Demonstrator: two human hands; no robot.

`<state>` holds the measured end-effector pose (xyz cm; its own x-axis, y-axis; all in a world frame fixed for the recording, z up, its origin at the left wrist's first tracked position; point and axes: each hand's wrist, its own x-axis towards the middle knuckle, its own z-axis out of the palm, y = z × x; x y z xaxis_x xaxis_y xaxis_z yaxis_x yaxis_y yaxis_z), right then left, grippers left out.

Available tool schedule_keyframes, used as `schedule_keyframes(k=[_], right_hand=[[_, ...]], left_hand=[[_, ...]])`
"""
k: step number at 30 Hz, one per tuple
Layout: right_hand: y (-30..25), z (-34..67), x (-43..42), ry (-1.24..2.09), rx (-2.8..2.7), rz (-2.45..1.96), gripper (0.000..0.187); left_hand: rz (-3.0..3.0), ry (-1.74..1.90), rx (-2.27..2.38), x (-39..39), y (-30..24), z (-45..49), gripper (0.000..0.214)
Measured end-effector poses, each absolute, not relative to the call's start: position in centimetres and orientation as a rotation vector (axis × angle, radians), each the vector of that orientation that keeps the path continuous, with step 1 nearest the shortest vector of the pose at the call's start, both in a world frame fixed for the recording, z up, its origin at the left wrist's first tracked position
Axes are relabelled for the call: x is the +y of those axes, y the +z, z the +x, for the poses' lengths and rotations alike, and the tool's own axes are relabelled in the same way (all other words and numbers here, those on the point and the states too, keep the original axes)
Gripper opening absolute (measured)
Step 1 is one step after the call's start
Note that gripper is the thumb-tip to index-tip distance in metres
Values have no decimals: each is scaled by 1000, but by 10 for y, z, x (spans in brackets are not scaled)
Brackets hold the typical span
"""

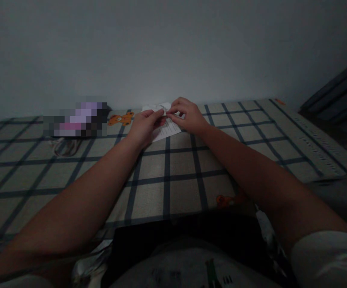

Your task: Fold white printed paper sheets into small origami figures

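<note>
A white sheet of paper (pixel 169 130) with faint printed lines lies on the checked cloth at the far side, partly covered by my hands. Just above it, my left hand (pixel 145 125) is closed in a pinch, thumb against fingers. My right hand (pixel 189 115) meets it from the right, thumb and forefinger pinched together close to the left fingertips. Something small and pale seems to sit between the fingertips, but it is too small and dim to name.
The checked cloth (pixel 149 172) with bear prints covers the surface up to the pale wall (pixel 173 52). To the left is a pixelated purple and dark item (pixel 80 116), with a looped strap or cord (pixel 65 149) in front. Dark folded fabric (pixel 341 96) hangs at the right.
</note>
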<state>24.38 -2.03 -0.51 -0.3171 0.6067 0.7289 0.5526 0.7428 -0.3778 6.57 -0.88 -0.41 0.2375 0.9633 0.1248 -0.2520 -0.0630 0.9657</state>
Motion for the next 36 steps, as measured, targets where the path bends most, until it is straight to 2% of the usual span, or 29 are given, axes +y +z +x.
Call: schedule_keyframes(k=[12,20,36], right_hand=[[-3,242,-18,358,-1816,-1013,19],[-7,240,-13,621,-1657,-1018,22],[-4,238,-14,834,-1575,-1013,16]], left_hand=[[1358,1218,733,-9,-9,64,24],[1323,1247,752,-13,-5,67,16],[1404,1311,829,-11,-9,65,15]])
